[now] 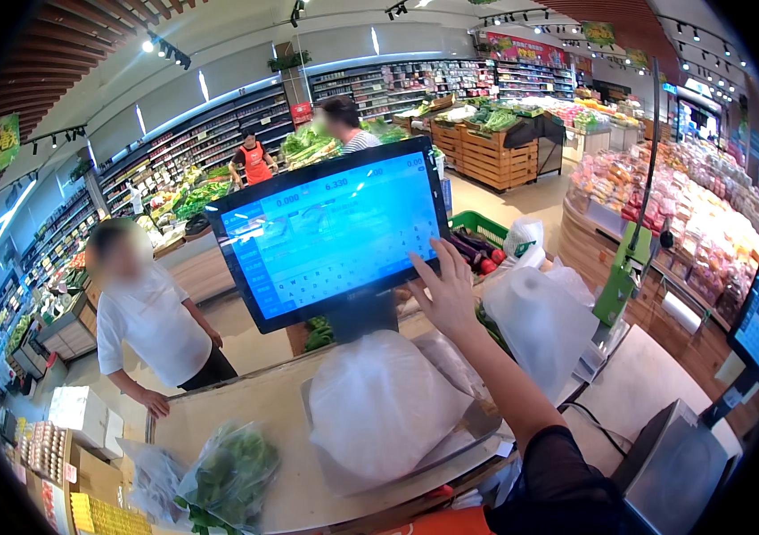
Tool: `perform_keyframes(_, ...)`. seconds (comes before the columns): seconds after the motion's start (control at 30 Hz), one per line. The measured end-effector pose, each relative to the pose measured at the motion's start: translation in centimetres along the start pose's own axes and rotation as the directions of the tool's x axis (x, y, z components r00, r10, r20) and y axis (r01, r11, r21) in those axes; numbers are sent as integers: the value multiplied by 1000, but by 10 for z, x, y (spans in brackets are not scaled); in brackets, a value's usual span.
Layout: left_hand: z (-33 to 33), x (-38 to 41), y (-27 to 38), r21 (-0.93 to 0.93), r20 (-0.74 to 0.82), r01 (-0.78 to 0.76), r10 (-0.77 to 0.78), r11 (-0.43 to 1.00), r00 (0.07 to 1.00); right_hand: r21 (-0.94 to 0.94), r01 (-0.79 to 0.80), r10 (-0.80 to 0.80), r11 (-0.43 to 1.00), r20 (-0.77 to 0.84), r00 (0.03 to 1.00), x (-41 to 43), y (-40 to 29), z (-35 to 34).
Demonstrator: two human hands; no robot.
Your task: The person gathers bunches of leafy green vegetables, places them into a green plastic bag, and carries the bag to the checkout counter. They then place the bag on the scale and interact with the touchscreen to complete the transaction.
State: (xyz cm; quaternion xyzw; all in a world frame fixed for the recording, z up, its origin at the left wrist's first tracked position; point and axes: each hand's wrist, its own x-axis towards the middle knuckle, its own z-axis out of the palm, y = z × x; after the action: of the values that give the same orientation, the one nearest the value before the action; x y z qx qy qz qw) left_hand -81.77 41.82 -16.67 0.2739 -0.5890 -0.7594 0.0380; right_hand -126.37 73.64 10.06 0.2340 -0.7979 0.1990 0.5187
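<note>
My right hand (pixel 447 287) reaches up to the lower right part of a touchscreen monitor (pixel 332 231), fingers spread over its on-screen keys; whether a fingertip touches the glass, I cannot tell. Nothing is held in it. My left hand is out of view. Below the screen, a large, full white plastic bag (pixel 386 408) rests on the metal plate of a scale (pixel 336 468). To its left on the counter lies a clear plastic bag of leafy greens (pixel 229 475). Right of my forearm stand a roll and white plastic bags (pixel 536 328).
A person in a white shirt (pixel 152 328) stands across the counter (pixel 272 401), one hand on its edge. Behind the monitor is a green basket (pixel 479 224) beside eggplants and tomatoes. A green bag-sealing stand (pixel 623 274) and a second scale (pixel 673 468) are at the right.
</note>
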Motion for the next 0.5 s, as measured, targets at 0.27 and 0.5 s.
perform_keyframes(0.27, 3, 7, -10, 0, -10, -2, 2, 1000, 1000, -43, -87, 86, 995, -30, 996, -12, 9, 4)
perform_keyframes(0.5, 16, -2, -1, -41, -7, 6, -6, 999, 1000, -24, -127, 124, 992, -96, 988, 2, 13, 2)
